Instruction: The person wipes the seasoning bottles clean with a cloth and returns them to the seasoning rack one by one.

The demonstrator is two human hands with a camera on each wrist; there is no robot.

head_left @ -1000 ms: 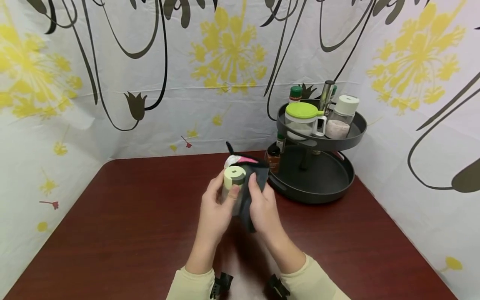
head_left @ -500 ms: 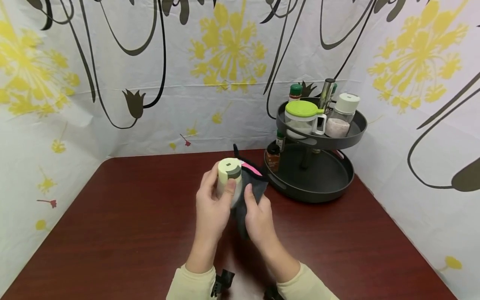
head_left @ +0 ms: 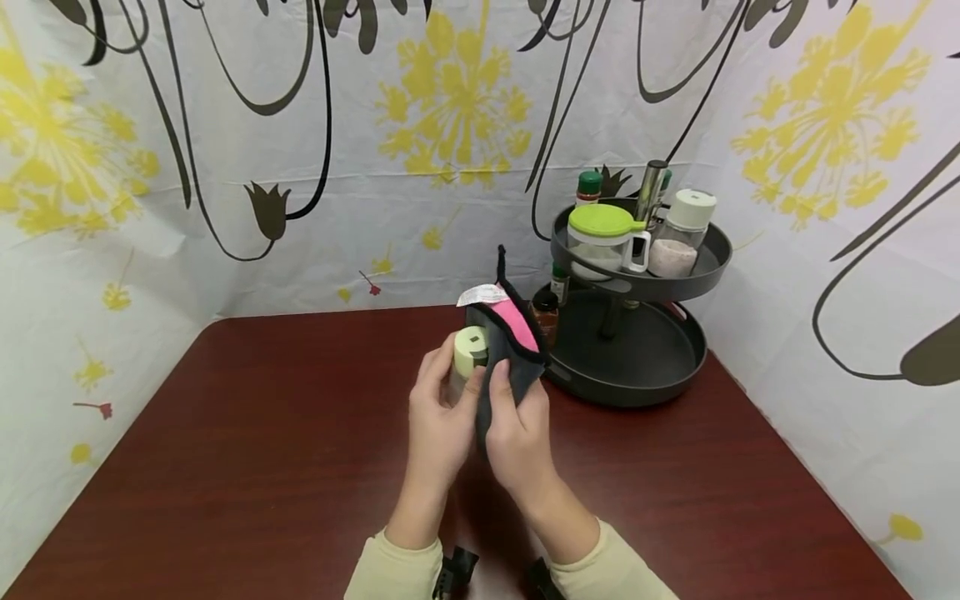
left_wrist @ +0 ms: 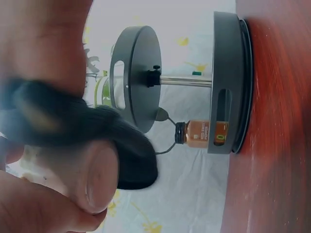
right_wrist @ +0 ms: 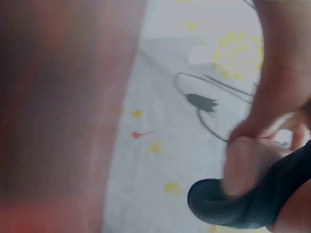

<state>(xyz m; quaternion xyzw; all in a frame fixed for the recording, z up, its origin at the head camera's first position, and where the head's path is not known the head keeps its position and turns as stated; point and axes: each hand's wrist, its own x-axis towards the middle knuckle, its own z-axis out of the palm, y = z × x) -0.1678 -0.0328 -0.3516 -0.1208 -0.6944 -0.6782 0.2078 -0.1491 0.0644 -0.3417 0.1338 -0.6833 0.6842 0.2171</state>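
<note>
A clear seasoning jar (head_left: 469, 348) with a pale cream cap is held in my left hand (head_left: 437, 433), tilted above the table. My right hand (head_left: 521, 442) grips a dark grey cleaning cloth (head_left: 528, 373) with black edging, a pink reverse side, a hanging loop and a white label. The cloth lies against the jar's right side and hides part of it. In the left wrist view, the jar's round base (left_wrist: 103, 177) shows beside the blurred cloth (left_wrist: 138, 162). In the right wrist view the cloth (right_wrist: 233, 208) wraps along the jar's lower end (right_wrist: 243, 167).
A two-tier dark turntable rack (head_left: 630, 387) stands at the back right. Its upper tier bears a green-lidded pot (head_left: 600, 237), a white-capped jar (head_left: 678, 237) and other bottles. A brown spice bottle (head_left: 546, 321) sits on the lower tier. Patterned white sheeting surrounds the dark red table (head_left: 300, 442).
The jar first shifted left and upright, clear of the cloth, then came back right and tilted. The cloth rose, so more of its pink side and its label shows now.
</note>
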